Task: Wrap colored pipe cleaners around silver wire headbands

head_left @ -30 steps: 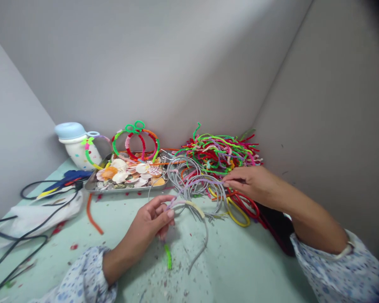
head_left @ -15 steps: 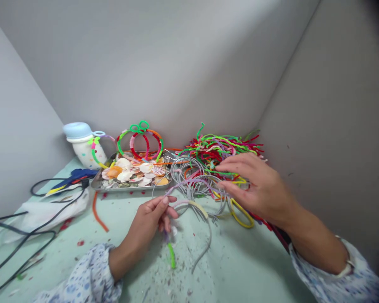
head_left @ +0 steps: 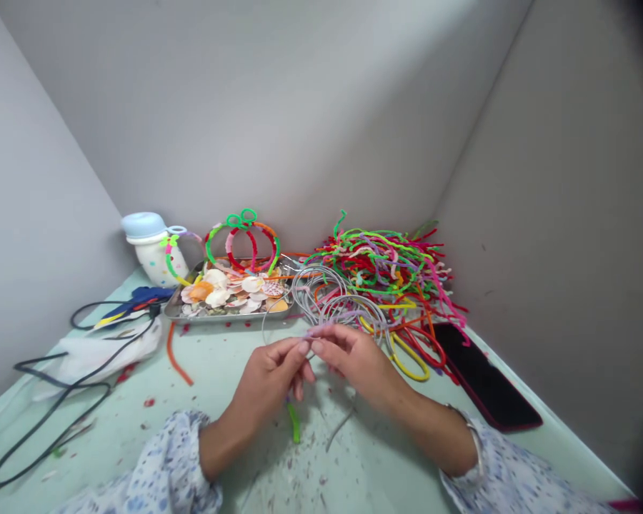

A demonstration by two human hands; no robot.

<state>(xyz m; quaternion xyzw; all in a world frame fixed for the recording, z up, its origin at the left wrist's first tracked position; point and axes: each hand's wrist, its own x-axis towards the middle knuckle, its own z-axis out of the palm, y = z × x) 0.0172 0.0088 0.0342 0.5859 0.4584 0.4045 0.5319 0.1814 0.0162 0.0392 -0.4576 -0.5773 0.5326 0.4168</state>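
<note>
My left hand (head_left: 271, 375) and my right hand (head_left: 354, 360) meet over the pale green table (head_left: 236, 457), fingertips pinched together on a thin grey headband (head_left: 339, 432) partly wrapped in lilac pipe cleaner. One bare leg of the headband shows below my right wrist. A short green pipe cleaner piece (head_left: 294, 422) lies under my left hand. Just behind the hands sits a bunch of bare grey headbands (head_left: 332, 303).
A heap of coloured pipe cleaners (head_left: 386, 268) fills the back corner, with red and yellow loops (head_left: 412, 353) in front. A metal tray of seashells (head_left: 230, 294), wrapped headbands (head_left: 243, 235), a white jar (head_left: 153, 250), a blue glue gun (head_left: 133, 300) with black cables, an orange pipe cleaner (head_left: 176, 357) and a dark phone (head_left: 485, 385) lie around.
My right hand came back from the pipe cleaner heap and joined my left hand at the headband. The phone, earlier hidden by my right arm, now shows.
</note>
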